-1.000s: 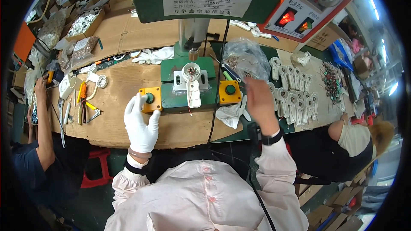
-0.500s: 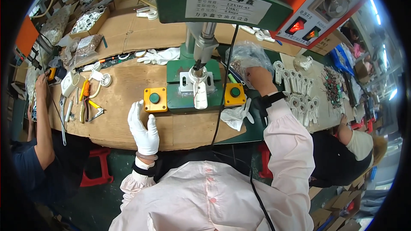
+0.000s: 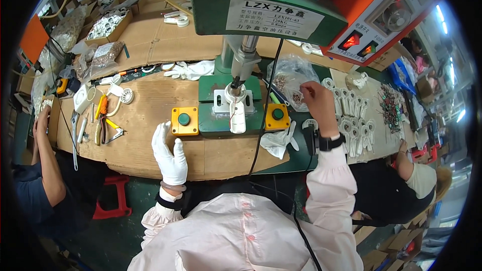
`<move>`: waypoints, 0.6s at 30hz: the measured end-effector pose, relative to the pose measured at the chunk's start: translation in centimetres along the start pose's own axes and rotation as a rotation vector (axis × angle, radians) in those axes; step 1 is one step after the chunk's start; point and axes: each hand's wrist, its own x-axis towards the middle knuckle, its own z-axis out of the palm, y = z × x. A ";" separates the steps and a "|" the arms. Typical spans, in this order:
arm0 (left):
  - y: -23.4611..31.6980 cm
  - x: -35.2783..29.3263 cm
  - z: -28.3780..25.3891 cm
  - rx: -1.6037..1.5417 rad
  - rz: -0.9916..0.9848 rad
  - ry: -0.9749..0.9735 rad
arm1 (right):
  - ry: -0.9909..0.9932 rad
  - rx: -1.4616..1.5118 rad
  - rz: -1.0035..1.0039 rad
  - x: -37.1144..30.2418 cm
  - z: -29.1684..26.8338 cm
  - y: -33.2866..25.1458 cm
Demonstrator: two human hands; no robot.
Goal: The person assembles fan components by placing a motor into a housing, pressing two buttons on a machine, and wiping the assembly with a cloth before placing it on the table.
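My left hand (image 3: 169, 156), in a white glove, hovers by the near edge of the worktable with its fingers stretched and thumb apart, holding nothing. My bare right hand (image 3: 318, 104) is raised beside a clear plastic bag (image 3: 295, 73) of small copper-coloured parts. Its fingertips are curled together; whatever they pinch is too small or hidden to make out. Between my hands, a white plastic handle-shaped part (image 3: 237, 116) lies in the metal fixture of a green press (image 3: 207, 93), under the ram (image 3: 241, 68). Yellow boxes with green buttons, one left (image 3: 185, 121) and one right (image 3: 276, 117), flank it.
White gloves (image 3: 279, 141) lie right of the press. Rows of white handle parts (image 3: 354, 133) cover a board at right. Pliers (image 3: 102, 115) and a wrench (image 3: 75, 130) lie left. A black cable (image 3: 264, 115) hangs before the press. Co-workers sit at both sides.
My right hand has come up out of the plastic bag and toward me, its fingertips now drawn together. My left hand stays nearly in place. The view has shifted slightly.
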 end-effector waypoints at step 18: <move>-0.6 -0.3 0.3 -0.117 -0.073 0.029 | -0.083 0.530 0.049 -3.0 3.7 -13.4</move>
